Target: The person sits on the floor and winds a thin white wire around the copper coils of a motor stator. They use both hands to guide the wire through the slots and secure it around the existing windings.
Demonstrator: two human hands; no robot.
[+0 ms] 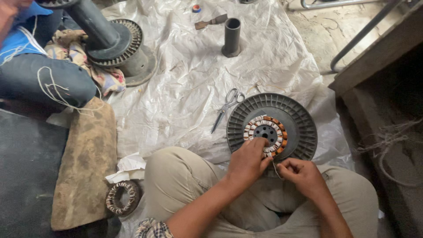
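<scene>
Left hand (247, 163) clamped on wound coil ring (266, 131), seated in grey finned disc (299, 121) on plastic sheet (185, 79). Right hand (302, 172) pinching thin thread (276, 169) beside it. Scissors (226, 107) nearby.

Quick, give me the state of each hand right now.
Left hand: closed, fingers gripping the round copper-wound stator ring on the grey ribbed plastic disc.
Right hand: closed, pinching a thin pale thread.

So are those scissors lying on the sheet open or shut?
Shut. The metal scissors lie flat on the white plastic sheet, blades together in one thin line pointing toward the person, beside the grey ribbed disc.
</scene>
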